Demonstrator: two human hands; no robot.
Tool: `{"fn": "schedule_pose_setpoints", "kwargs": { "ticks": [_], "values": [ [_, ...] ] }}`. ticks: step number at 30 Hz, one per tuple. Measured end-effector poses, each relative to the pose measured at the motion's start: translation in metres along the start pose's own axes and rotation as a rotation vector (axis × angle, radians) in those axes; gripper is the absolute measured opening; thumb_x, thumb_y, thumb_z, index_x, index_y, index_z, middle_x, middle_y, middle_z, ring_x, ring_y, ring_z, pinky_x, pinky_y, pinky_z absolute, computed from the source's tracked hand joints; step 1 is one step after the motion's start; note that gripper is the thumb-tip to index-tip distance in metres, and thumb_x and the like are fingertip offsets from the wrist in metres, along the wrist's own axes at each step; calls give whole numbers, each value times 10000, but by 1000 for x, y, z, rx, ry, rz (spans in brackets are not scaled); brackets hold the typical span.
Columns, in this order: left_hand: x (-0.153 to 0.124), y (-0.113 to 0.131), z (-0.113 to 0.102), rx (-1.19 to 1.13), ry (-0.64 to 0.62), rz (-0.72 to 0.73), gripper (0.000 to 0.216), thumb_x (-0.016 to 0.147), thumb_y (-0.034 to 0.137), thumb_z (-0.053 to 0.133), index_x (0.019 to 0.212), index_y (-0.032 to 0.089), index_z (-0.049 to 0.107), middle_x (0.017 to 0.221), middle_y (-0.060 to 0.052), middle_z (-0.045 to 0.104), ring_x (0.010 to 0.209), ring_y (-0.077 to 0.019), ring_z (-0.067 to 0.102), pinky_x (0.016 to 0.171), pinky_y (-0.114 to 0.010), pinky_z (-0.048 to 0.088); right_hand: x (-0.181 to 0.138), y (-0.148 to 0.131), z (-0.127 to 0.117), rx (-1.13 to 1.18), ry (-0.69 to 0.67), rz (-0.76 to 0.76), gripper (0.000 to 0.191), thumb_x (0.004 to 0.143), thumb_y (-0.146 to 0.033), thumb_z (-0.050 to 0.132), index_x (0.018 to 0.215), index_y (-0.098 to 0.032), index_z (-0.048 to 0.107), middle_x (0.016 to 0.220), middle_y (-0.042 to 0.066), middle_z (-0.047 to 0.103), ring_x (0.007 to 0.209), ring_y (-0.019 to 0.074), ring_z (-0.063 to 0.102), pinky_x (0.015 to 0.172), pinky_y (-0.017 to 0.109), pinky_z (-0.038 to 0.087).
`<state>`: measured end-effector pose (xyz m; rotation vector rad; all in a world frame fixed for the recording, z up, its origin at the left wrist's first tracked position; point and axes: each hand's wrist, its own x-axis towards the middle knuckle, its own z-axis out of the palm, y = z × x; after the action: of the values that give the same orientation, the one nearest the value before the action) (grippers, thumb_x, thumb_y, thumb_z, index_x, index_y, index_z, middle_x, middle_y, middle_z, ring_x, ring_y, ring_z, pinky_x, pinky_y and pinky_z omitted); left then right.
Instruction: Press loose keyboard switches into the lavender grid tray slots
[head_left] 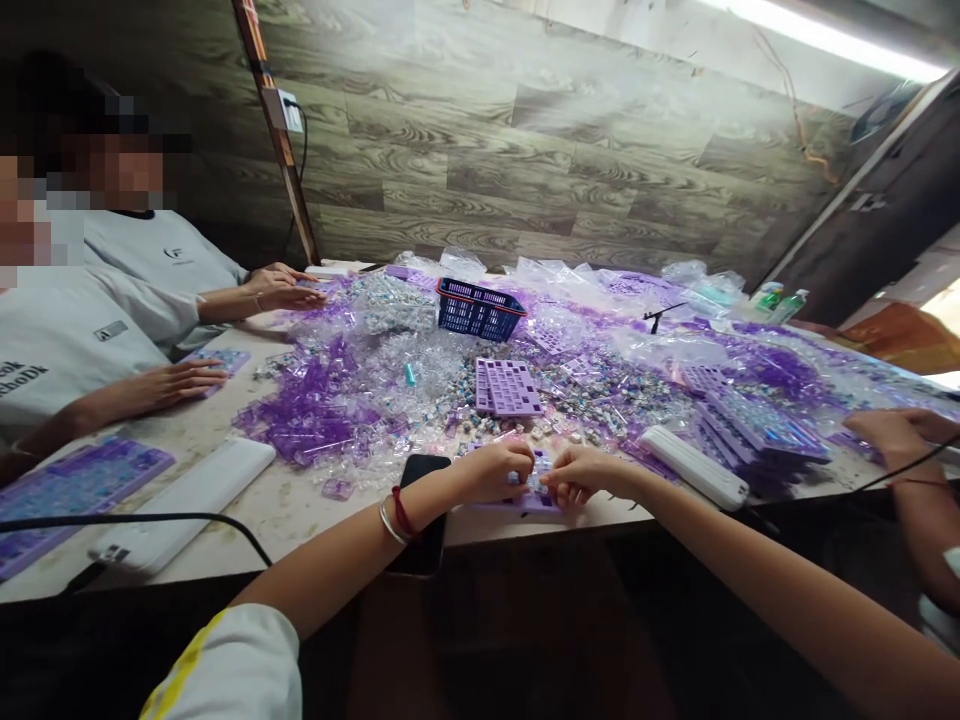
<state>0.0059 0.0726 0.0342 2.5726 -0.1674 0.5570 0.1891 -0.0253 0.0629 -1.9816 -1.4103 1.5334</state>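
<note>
Both of my hands are over a small purple keyboard plate [534, 497] at the front edge of the table, with clear and bluish pieces on it. My left hand [501, 472] has its fingers curled down on the plate's left side; whatever the fingertips hold is too small to make out. From the other side my right hand [576, 474] pinches downward at the plate, its fingers folded. Anything between those fingertips is hidden. A black phone [421, 530] lies under my left forearm. Just beyond my hands stand light purple keyboard plates [507, 388] with square holes.
Piles of purple keycaps [319, 400] and small switches cover the table, around a dark blue basket [480, 312]. A white power strip [694, 468] and stacked keyboards [757, 425] are at right; another power strip [195, 500] at left. Co-workers' hands [176, 385] work on both sides.
</note>
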Motion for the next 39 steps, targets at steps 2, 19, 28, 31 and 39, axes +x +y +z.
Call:
{"fn": "schedule_pose_setpoints", "kwargs": {
  "ticks": [2,19,28,31,39],
  "values": [
    [0,2,-1,3,-13,2,163,746,52,570,644,150,489,796,-29,559,758,-126,510,723,-228,428,-1,-5,-3,6,-45,20,385,667,-504,699,667,-120,694,621,54,691,507,97,592,460,156,416],
    [-2,-6,3,-51,-8,26,115,769,71,586,704,135,516,845,-38,541,777,-132,506,714,-224,416,2,-31,-3,-71,-96,201,241,709,-331,696,608,-128,615,572,32,681,517,116,641,449,157,463],
    [-5,-6,5,-15,-25,6,92,797,106,559,727,146,516,879,-34,531,793,-132,497,722,-225,409,-5,-33,1,-32,-39,224,199,775,-290,627,698,-114,680,660,68,709,597,144,679,514,177,521],
    [-5,-6,5,-18,-29,1,85,802,116,556,732,145,518,892,-40,533,804,-137,505,720,-230,412,-3,-35,2,-68,-42,238,216,762,-299,645,667,-106,666,642,77,704,572,142,670,488,170,505],
    [-3,-3,3,11,-53,-4,89,787,80,553,731,143,525,883,-37,541,789,-131,491,715,-225,404,-8,-38,2,-49,-26,233,185,771,-277,645,680,-117,662,637,55,697,577,129,664,489,161,497]
  ]
}}
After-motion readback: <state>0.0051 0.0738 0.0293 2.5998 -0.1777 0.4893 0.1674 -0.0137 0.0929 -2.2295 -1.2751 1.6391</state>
